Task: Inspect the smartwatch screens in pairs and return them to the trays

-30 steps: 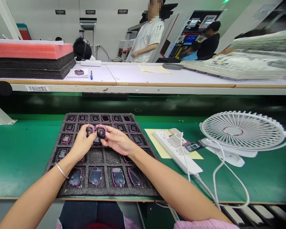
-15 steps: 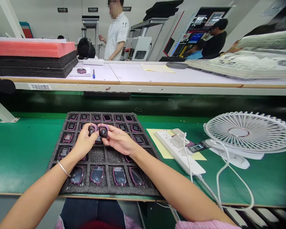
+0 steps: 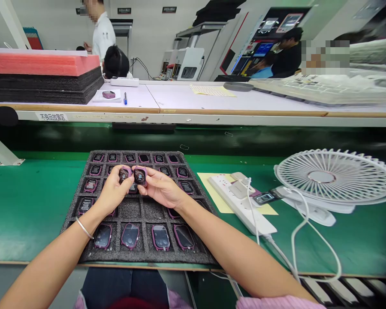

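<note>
got one watch (image 3: 125,175) pinched in my left hand (image 3: 113,191), second watch (image 3: 140,176) clamped in my right hand (image 3: 162,186) just beside it — both facing me, probably for easy reading — foam tray (image 3: 141,257) below my grip.

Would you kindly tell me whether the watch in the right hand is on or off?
On: the watch in the right hand shows small lit marks on its dark screen.

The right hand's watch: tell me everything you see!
The watch is a rounded rectangle: purple case, dark screen lit with a bluish mark. No strap shows. The right hand grips its edge above the grey foam tray, its screen facing the camera, beside another watch in the left hand; whether they touch is unclear.
</note>
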